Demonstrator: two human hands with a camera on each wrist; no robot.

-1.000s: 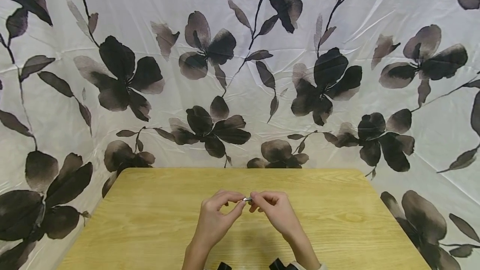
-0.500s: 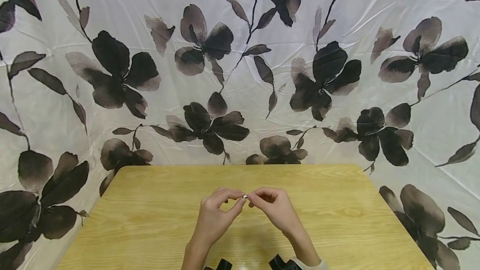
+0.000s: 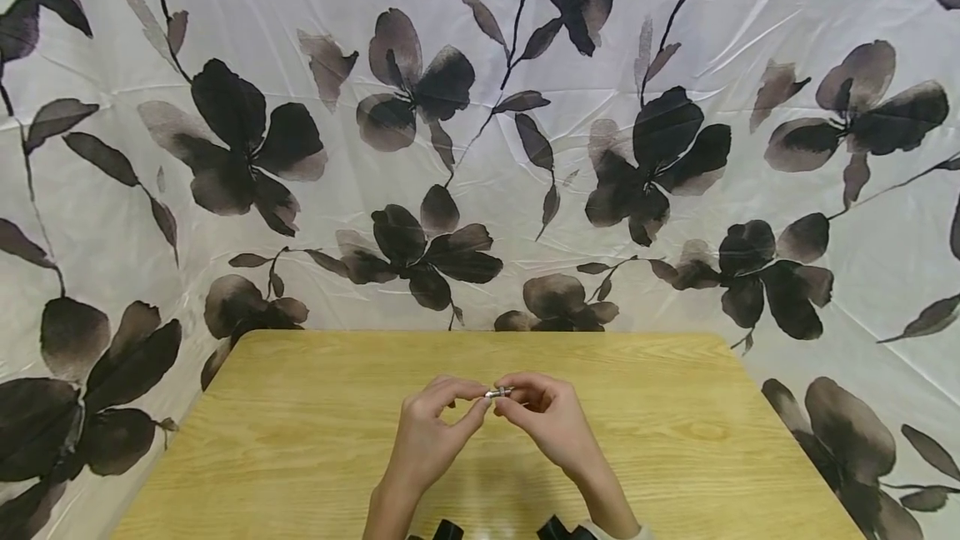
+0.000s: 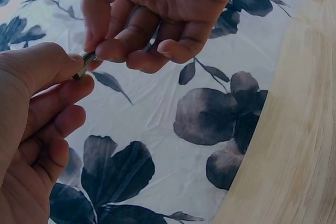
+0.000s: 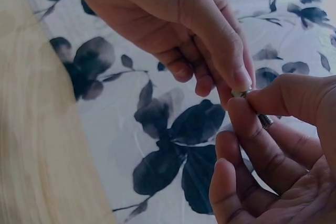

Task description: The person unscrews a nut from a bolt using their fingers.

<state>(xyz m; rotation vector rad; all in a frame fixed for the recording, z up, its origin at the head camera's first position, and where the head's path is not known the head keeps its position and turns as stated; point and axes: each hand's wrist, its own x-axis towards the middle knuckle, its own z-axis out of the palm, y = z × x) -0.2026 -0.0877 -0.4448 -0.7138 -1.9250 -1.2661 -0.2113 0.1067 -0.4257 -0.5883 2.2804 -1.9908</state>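
A small silver bolt [image 3: 498, 392] with a threaded shank is held between the two hands, above the table. My left hand [image 3: 435, 432] pinches its left end between thumb and forefinger. From the other side my right hand [image 3: 551, 423] has thumb and forefinger around the bolt, its other fingers loosely bent. In the left wrist view, threads of the bolt [image 4: 88, 57] show between the fingertips of both hands. A threaded end of the bolt [image 5: 266, 121] sticks out behind the right fingers in the right wrist view. The fingertips cover the rest; a nut-like collar seems to sit on it.
A yellow wood-grain table [image 3: 300, 407] lies under the hands. White cloth with dark flowers [image 3: 525, 190] hangs behind it and along both sides. Black device parts [image 3: 555, 527] show near the wrists at the bottom edge.
My right thumb and forefinger, close together over the bolt half a second ago, are now spread farther apart, and more of the bolt shows. My left hand keeps its pinch in place.
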